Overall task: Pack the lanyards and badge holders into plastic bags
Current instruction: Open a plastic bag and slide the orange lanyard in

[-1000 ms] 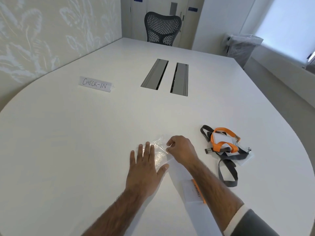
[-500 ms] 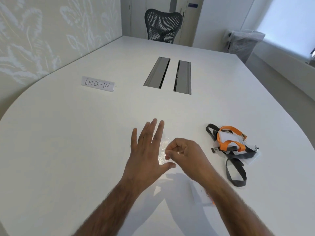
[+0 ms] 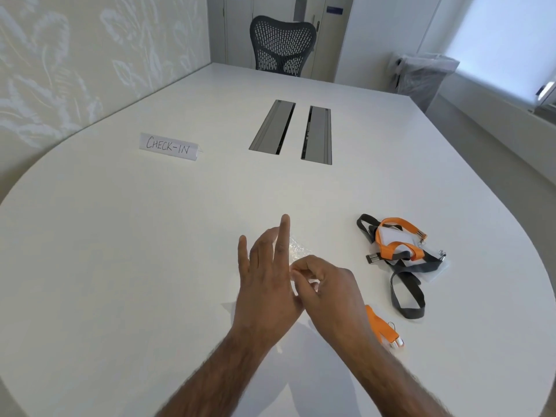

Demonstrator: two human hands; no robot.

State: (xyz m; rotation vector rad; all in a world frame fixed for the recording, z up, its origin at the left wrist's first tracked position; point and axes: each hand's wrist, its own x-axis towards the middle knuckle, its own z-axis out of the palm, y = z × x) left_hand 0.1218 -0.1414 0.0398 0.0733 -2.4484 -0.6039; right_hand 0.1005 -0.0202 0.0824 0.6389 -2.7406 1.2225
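Right hand (image 3: 328,291) pinches bag (image 3: 297,247), lengthwise pointing away

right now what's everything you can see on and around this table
table: one, white, fills the view
check-in sign: one, white with black writing, far left
cable hatches: two, grey, table middle
chair: one, black mesh, far end
bin: one, clear liner, far right
lanyard pile: one, orange and dark grey straps on clear badge holders, near right
orange strap: one, metal clip end, nearer than the pile
plastic bag: one, clear, near middle
left hand: fingers straight, at the bag
right hand: pinches the bag's edge
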